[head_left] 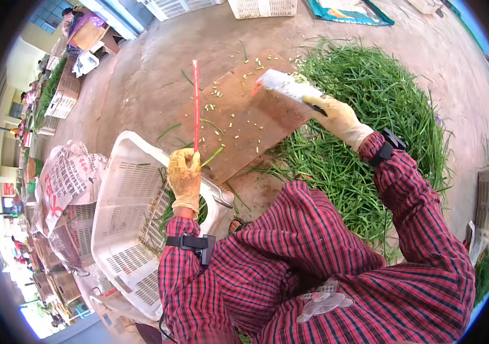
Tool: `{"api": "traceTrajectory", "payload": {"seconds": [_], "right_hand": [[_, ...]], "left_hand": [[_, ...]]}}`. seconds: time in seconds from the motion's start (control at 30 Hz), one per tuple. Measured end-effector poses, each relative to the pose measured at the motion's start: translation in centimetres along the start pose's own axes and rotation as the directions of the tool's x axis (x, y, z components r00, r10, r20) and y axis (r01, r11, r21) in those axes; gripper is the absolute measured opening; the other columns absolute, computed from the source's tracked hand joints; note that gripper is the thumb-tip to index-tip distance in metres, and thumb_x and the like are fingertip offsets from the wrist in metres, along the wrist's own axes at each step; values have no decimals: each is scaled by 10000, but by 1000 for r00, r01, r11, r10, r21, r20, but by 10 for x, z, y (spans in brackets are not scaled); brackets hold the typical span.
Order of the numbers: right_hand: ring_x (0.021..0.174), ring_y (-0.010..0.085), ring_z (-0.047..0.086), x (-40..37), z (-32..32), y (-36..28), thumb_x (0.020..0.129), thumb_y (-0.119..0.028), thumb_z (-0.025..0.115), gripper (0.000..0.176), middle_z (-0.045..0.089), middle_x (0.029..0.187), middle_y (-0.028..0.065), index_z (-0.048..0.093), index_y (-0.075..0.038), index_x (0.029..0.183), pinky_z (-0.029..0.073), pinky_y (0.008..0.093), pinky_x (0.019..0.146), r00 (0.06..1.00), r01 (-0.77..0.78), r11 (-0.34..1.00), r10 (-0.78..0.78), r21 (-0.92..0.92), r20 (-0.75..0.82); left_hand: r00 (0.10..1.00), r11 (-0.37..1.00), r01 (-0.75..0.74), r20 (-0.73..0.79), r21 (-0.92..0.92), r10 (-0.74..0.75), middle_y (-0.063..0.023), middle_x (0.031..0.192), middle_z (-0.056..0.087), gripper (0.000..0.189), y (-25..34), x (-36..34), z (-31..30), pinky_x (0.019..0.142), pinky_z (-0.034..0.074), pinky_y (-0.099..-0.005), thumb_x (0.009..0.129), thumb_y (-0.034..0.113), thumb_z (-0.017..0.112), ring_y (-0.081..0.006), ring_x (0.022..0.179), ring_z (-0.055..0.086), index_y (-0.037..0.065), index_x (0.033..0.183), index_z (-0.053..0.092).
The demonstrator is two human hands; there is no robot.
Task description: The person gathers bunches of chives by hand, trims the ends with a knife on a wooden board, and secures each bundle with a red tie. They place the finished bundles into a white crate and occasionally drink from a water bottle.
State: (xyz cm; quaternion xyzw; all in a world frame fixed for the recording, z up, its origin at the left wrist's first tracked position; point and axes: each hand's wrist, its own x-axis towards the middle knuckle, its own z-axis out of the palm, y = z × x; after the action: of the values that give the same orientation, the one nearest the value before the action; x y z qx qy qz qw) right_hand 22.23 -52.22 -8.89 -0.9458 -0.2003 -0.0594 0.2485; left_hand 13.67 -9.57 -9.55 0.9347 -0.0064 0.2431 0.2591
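Printed sack [67,178]: far left of the brown board [279,123], beyond the crate.

White crate [115,212]: left of the board and on its near side; slatted walls, some greens within.

Left hand [184,178]: gloved, beside the board's near-left edge. Handling: fingers are best kept tucked and well clear of the blade. Pose: forearm stretched forward, back of the hand uppermost, fist curled round the near end of a red-and-white strip [196,109], which points away along the board's left side.

Green stalk [214,155]: just beside that fist, at the board's near-left edge.

Chopped green pieces [209,107]: scattered over the board, mostly its left and far parts.

Cleaver [287,85]: over the board's far-right part; broad pale blade, slightly blurred.

Right hand [339,117]: gloved, at the board's right edge, grasping the cleaver's dark handle. Handling: a firm grip and steady wrist should serve best. Pose: elbow bent outward, hand directed leftward across the board.

Green heap [365,86]: right of the board, against its edge.
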Motion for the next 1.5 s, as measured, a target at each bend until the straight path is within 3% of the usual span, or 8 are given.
{"api": "traceTrajectory", "payload": {"seconds": [0.23,0.3,0.37,0.57,0.87,1.07,1.23,1.5], "right_hand": [[951,318,724,71,11,-158,963,-310,613,361,735,1031,128,665,-232,1311,583,450,828,905,292,932,-198,-214,376],[934,316,727,93,43,-174,952,-311,620,331,739,1024,120,687,-222,1263,584,454,811,884,377,891,-265,-253,385],[909,316,731,109,57,-190,920,-311,642,258,741,994,111,710,-185,1134,587,454,770,754,588,769,-409,-251,515],[899,334,726,73,17,-182,905,-291,659,195,729,897,104,706,-146,1026,582,459,767,638,684,680,-384,-264,667],[844,308,753,57,-69,-178,828,-219,693,124,767,874,69,799,-169,870,599,476,720,623,703,522,-125,-483,772],[897,304,734,114,-3,-189,870,-281,695,240,756,917,78,766,-218,1091,586,448,735,683,676,649,-375,-349,627],[941,322,734,146,35,-204,827,-283,755,312,770,979,88,773,-241,1136,585,462,784,700,618,697,-277,-364,658],[810,322,733,79,-83,-139,843,-197,681,175,744,847,89,793,-229,973,590,454,692,622,679,570,-114,-462,775]], "left_hand": [[974,1000,-12,-225,-20,7,-92,933,670,78,-20,-18,11,831,506,-423,880,105,731,-294,894,639,68,930,683],[968,998,8,-250,-67,-25,-99,946,671,77,-16,-19,10,847,499,-436,877,94,728,-311,914,637,66,929,679],[966,990,60,-242,-130,-90,-102,944,671,67,-14,-18,8,849,499,-439,878,82,720,-312,918,640,65,927,678],[969,994,26,-242,-111,-52,-103,945,673,73,-24,-22,10,851,501,-446,874,110,706,-322,922,639,78,933,676],[968,998,33,-248,-63,-47,-106,959,674,115,-27,-22,13,848,504,-447,846,101,726,-323,934,643,73,939,664],[967,995,57,-242,-78,-74,-102,956,670,124,-23,-22,10,847,504,-446,846,103,728,-322,935,643,80,951,666],[968,997,47,-245,-64,-61,-101,965,671,116,-25,-24,10,845,505,-443,856,100,724,-321,936,641,81,956,667],[969,998,45,-241,-48,-55,-105,967,672,126,-19,-19,9,857,507,-450,860,113,730,-324,944,642,79,963,666]]}}
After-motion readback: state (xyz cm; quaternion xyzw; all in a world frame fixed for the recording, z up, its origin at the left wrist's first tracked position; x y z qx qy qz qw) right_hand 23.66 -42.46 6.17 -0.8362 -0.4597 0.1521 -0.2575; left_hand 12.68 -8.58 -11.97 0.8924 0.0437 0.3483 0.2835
